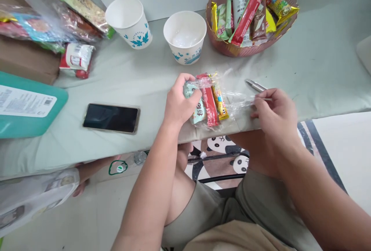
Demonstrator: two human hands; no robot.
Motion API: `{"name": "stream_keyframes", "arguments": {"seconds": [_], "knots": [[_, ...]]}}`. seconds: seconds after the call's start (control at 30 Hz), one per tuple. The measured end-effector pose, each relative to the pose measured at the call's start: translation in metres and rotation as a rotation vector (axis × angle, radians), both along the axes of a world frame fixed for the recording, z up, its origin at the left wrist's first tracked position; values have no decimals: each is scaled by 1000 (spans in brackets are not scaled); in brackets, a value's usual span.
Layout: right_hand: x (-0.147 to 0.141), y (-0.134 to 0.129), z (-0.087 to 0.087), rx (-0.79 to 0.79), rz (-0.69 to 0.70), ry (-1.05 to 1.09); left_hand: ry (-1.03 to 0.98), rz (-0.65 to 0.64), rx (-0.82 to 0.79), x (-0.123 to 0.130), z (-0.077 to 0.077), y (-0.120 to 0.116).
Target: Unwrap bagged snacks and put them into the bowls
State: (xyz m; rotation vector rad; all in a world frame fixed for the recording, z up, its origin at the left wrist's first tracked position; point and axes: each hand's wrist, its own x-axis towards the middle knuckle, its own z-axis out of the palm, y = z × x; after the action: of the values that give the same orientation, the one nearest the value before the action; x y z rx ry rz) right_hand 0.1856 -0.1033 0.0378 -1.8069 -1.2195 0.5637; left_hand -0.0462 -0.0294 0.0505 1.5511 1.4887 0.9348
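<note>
My left hand (183,98) grips the left side of a clear plastic bag (239,100) lying near the table's front edge. Inside it, side by side, are a pale green snack packet (198,113), a red snack bar (209,102) and a yellow snack packet (220,102). My left thumb and fingers cover part of the green packet. At the bag's right end, my right hand (274,113) pinches the gathered loose plastic between thumb and fingers. A silver pen (256,85) lies just behind my right hand, partly hidden by it.
Two paper cups (127,23) (185,38) and a pink bowl (251,48) of wrapped snacks stand at the back. To the left lie a phone (111,118), a teal container (31,127) and more packaged snacks (77,57). Another person's arm (95,166) shows below the table at left.
</note>
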Motion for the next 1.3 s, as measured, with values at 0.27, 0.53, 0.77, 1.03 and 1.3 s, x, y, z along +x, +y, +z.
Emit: {"name": "stream_keyframes", "arguments": {"seconds": [0.27,0.53,0.77,1.03,1.3], "knots": [[-27,24,29,222,442,-511,170,68,198,3,0,5],[-19,51,25,9,301,-426,23,213,109,-17,-9,20],[-11,44,46,187,94,-451,4,492,152,-27,-3,20],[-75,23,49,-175,495,-782,496,169,-44,-5,16,-16],[-90,26,55,-357,477,-758,206,199,-129,-21,15,-10]]}}
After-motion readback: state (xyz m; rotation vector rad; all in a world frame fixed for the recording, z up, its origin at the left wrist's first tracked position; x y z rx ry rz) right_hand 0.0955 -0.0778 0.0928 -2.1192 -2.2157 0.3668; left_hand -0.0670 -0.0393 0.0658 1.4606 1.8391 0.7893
